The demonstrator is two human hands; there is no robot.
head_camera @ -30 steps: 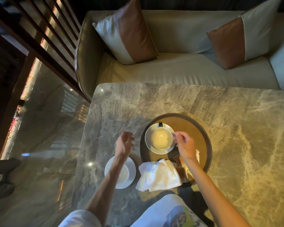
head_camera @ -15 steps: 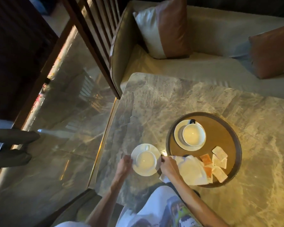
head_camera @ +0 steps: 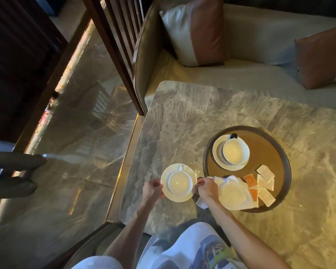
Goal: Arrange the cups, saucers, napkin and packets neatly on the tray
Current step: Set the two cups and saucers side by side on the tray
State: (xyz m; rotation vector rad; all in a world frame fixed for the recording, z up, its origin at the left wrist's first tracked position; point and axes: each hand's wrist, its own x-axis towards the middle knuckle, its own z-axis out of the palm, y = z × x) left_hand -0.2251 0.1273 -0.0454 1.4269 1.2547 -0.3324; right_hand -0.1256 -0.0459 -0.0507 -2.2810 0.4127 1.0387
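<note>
A round dark-rimmed tray (head_camera: pixel 279 152) sits on the marble table. On its far left stands a white cup (head_camera: pixel 236 151) on a saucer (head_camera: pixel 217 150). White and orange packets (head_camera: pixel 264 181) lie scattered at its near right, beside a crumpled white napkin (head_camera: pixel 234 193) that drapes over the tray's near-left rim. Left of the tray, on the table, a second cup (head_camera: pixel 179 181) stands on its saucer (head_camera: pixel 166 188). My left hand (head_camera: pixel 152 188) grips that saucer's left edge. My right hand (head_camera: pixel 208 188) pinches its right edge.
The marble table (head_camera: pixel 182 123) ends close to the left of the held saucer. A beige sofa (head_camera: pixel 250 74) with two cushions runs behind the table. A wooden slatted screen (head_camera: pixel 116 45) stands at the far left. Someone's shoes (head_camera: pixel 14 173) show on the floor, left.
My right hand left the cup on the tray and came to the second saucer. My left hand took the saucer's other edge. The view swung left.
</note>
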